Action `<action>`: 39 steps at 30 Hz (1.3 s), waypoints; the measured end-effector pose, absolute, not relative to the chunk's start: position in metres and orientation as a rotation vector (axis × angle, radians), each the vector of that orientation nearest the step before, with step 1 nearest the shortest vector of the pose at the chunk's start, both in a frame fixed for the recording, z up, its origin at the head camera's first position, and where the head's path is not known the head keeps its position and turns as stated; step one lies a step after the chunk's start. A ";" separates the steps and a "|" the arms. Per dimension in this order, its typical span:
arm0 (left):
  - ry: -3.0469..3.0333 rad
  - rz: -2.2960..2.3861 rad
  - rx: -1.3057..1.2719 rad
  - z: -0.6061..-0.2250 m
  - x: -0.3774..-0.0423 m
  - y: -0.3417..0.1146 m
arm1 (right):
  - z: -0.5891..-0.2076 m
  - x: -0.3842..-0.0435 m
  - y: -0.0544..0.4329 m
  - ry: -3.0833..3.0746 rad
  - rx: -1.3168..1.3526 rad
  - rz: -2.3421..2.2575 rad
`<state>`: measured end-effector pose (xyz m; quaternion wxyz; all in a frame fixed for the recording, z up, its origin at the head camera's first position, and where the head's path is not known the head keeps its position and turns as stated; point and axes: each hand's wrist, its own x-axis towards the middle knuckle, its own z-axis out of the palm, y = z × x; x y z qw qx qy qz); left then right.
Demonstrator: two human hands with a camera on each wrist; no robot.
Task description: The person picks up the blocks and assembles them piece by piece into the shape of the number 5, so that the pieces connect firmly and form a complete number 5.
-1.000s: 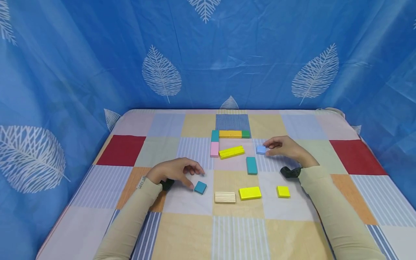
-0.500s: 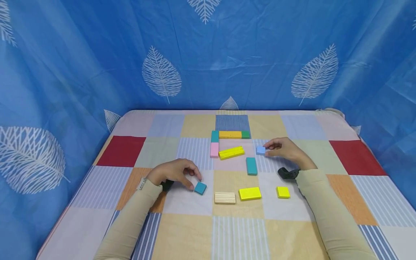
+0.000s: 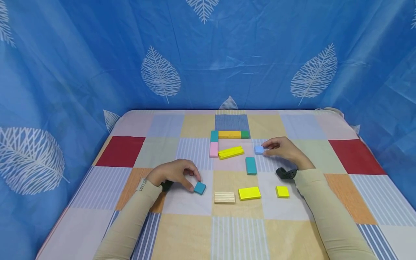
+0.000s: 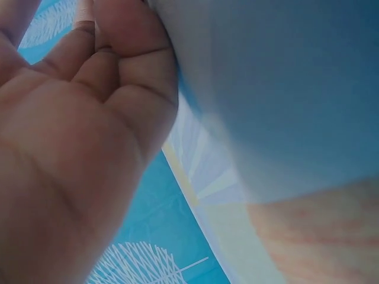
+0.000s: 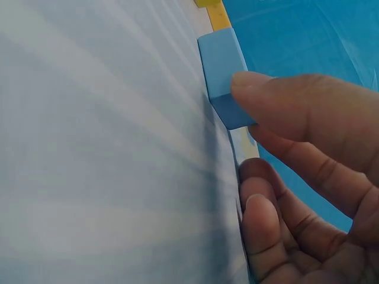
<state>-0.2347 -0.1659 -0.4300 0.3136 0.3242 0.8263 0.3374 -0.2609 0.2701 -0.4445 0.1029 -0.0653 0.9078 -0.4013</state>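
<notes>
In the head view, my left hand (image 3: 175,172) has its thumb and index finger at two sides of a small square teal block (image 3: 199,188), pinching it on the cloth. The left wrist view shows that hand's bent fingers, with no block visible. My right hand (image 3: 286,150) holds a small light blue block (image 3: 259,150) between thumb and index finger. The right wrist view shows the thumb pressed on the light blue block (image 5: 224,65) while the other fingers curl below. Left of that block lies a grooved yellow block (image 3: 231,152), and nearer me a teal rectangular block (image 3: 251,166).
Farther back, an orange block (image 3: 229,134), a green block (image 3: 245,134), a teal block (image 3: 214,136) and a pink block (image 3: 213,150) form a corner. Toward me lie a ridged wooden block (image 3: 224,198), a yellow rectangular block (image 3: 249,193) and a yellow square block (image 3: 282,192). Patchwork cloth covers the table.
My left index finger has come down onto the square teal block. The right hand has slid slightly left with the light blue block. The other blocks look unmoved.
</notes>
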 end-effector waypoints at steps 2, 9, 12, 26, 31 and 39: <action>2.165 0.901 0.880 -0.430 -0.235 -0.167 | -0.443 -0.260 0.268 2.688 -0.196 -1.176; 2.164 0.908 0.937 -0.431 -0.234 -0.167 | -0.440 -0.257 0.261 2.703 -0.188 -1.129; 2.179 0.899 0.935 -0.431 -0.233 -0.165 | -0.439 -0.256 0.260 2.703 -0.175 -1.115; 2.218 0.877 0.876 -0.430 -0.231 -0.163 | -0.435 -0.259 0.251 2.711 -0.265 -1.082; 2.216 0.879 0.872 -0.429 -0.231 -0.163 | -0.435 -0.261 0.249 2.710 -0.307 -1.083; 2.223 0.873 0.860 -0.429 -0.231 -0.163 | -0.434 -0.265 0.244 2.688 -0.281 -1.059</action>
